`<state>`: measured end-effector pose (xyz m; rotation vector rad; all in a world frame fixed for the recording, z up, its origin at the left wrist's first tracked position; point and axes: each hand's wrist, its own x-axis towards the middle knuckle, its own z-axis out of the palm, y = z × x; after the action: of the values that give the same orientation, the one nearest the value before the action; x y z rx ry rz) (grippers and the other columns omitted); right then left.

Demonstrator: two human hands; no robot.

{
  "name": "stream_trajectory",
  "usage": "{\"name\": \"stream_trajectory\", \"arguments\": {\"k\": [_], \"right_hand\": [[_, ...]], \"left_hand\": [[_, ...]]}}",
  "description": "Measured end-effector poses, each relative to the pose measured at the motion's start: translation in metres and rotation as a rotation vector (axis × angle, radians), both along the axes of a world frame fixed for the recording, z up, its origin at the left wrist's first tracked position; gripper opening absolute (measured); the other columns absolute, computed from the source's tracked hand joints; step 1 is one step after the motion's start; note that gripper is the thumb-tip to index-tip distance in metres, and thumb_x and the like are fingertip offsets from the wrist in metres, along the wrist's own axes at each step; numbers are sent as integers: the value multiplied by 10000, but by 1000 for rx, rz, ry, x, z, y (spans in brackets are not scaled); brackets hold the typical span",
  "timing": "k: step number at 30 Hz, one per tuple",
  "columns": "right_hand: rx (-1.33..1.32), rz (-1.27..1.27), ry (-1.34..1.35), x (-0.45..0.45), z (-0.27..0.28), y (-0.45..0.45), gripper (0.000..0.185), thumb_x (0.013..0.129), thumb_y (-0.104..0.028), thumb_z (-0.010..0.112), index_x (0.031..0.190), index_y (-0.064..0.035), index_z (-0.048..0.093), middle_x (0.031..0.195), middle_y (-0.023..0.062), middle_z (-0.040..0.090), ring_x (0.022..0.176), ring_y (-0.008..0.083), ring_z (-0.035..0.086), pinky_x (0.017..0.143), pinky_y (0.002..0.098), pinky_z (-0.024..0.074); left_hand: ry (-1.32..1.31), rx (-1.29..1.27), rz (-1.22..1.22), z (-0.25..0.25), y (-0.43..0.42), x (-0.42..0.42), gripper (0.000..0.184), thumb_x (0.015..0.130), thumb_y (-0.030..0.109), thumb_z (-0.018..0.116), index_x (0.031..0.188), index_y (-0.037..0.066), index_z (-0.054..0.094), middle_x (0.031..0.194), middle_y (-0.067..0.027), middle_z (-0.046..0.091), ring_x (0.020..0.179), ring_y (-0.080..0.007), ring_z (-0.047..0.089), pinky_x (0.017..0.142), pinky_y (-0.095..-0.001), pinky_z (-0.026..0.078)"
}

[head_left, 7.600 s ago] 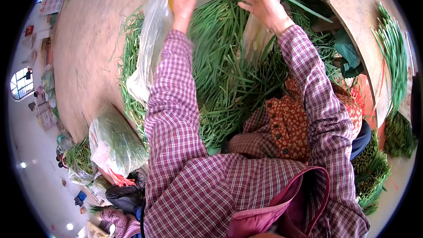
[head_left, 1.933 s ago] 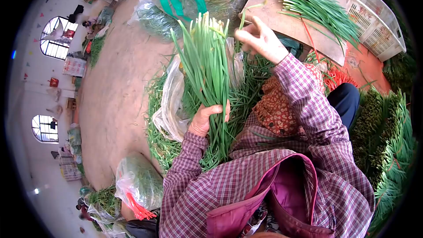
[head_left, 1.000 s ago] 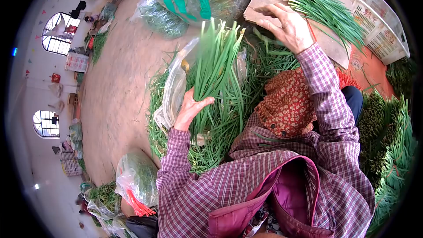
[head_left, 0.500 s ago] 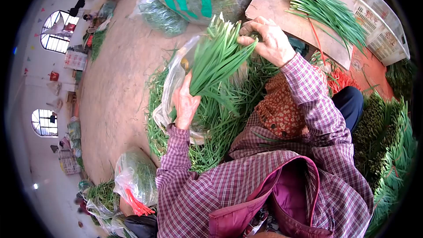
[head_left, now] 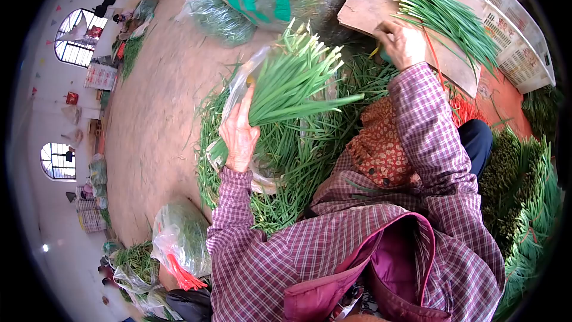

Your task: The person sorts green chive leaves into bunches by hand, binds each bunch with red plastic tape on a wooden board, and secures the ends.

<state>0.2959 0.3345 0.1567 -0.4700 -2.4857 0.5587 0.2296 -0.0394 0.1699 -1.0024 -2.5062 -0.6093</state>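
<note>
My left hand [head_left: 239,134] is closed round a bunch of green chives [head_left: 292,80], its pale cut ends pointing up and away from me. A few long leaves stick out to the right of the bunch. My right hand [head_left: 404,46] is apart from it, by the lower left edge of a wooden board [head_left: 372,3]. Its fingers are curled, with a small yellowish bit at their tips that I cannot make out. Under both hands lies a heap of loose chives [head_left: 304,158], partly on a clear plastic bag [head_left: 235,86].
Another chive bunch [head_left: 444,21] lies on the board, beside a white plastic crate [head_left: 515,45]. Red ties [head_left: 468,110] lie near my knee. Stacked bundles [head_left: 518,203] stand at the right. Filled plastic bags [head_left: 220,21] sit at the back, another bag [head_left: 185,232] at the lower left.
My right hand has moved away from the bunch, to the right towards the board. The bunch stays in my left hand, which has turned slightly, and its leaves now fan out more to the right.
</note>
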Motion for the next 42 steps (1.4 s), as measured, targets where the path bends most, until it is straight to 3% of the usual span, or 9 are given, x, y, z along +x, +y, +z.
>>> {"name": "stream_trajectory", "arguments": {"k": [5, 8, 11, 16, 23, 24, 29, 33, 42], "right_hand": [[87, 174, 244, 5, 35, -42, 377, 796, -496, 642, 914, -140, 687, 807, 57, 636, 760, 220, 636, 694, 359, 521], [287, 220, 62, -7, 41, -79, 496, 770, -575, 627, 929, -109, 682, 751, 35, 641, 619, 144, 619, 528, 293, 507], [342, 171, 114, -25, 23, -95, 543, 692, -596, 669, 842, -75, 632, 797, 60, 611, 752, 220, 623, 687, 338, 517], [312, 288, 35, -33, 6, -84, 215, 743, -271, 664, 810, -73, 617, 803, 67, 607, 839, 242, 623, 685, 364, 517], [240, -49, -471, -31, -22, -1, 216, 857, -266, 591, 965, -83, 632, 897, 99, 639, 757, 243, 657, 621, 390, 536], [344, 72, -279, -21, -27, 6, 312, 879, -365, 592, 1068, -118, 620, 969, 96, 628, 755, 227, 661, 609, 371, 544], [197, 384, -49, -15, 29, -56, 538, 780, -531, 642, 1163, -160, 578, 1013, 72, 606, 840, 230, 654, 727, 371, 553], [106, 682, -31, -33, 26, -72, 260, 804, -291, 669, 994, -119, 621, 918, 94, 602, 817, 324, 623, 704, 418, 512], [124, 570, 107, -32, 2, -69, 175, 848, -252, 602, 944, -106, 583, 838, 92, 599, 734, 321, 633, 624, 429, 506]], "left_hand": [[84, -168, 25, -4, 1, -6, 995, 481, -117, 587, 1391, 258, 444, 689, -75, 420, 556, -264, 492, 531, -396, 423], [138, -236, -12, 2, 11, -1, 1006, 466, -105, 622, 1388, 258, 448, 710, -73, 409, 595, -253, 513, 559, -386, 437], [133, -257, -48, 9, 17, 5, 1015, 458, -99, 635, 1389, 259, 447, 727, -71, 400, 614, -241, 513, 579, -383, 444], [180, -308, -65, 8, 15, 4, 1030, 452, -109, 635, 1393, 265, 443, 725, -61, 389, 603, -235, 499, 570, -385, 437], [193, -314, -48, 3, -2, -1, 1032, 456, -108, 634, 1393, 282, 443, 711, -51, 380, 608, -223, 492, 563, -363, 434], [191, -315, -47, 3, -3, -2, 1032, 456, -108, 634, 1393, 282, 443, 711, -51, 380, 608, -223, 492, 563, -363, 434], [244, -383, -51, 12, 6, 0, 960, 476, -85, 678, 1353, 259, 492, 723, -64, 450, 622, -241, 534, 576, -374, 445], [223, -361, -89, 18, 12, 5, 990, 449, -103, 665, 1354, 258, 492, 721, -63, 448, 623, -241, 529, 576, -372, 438], [206, -344, -111, 11, 13, 4, 1082, 429, -109, 679, 1399, 300, 428, 778, -38, 477, 668, -216, 530, 616, -359, 463]]}}
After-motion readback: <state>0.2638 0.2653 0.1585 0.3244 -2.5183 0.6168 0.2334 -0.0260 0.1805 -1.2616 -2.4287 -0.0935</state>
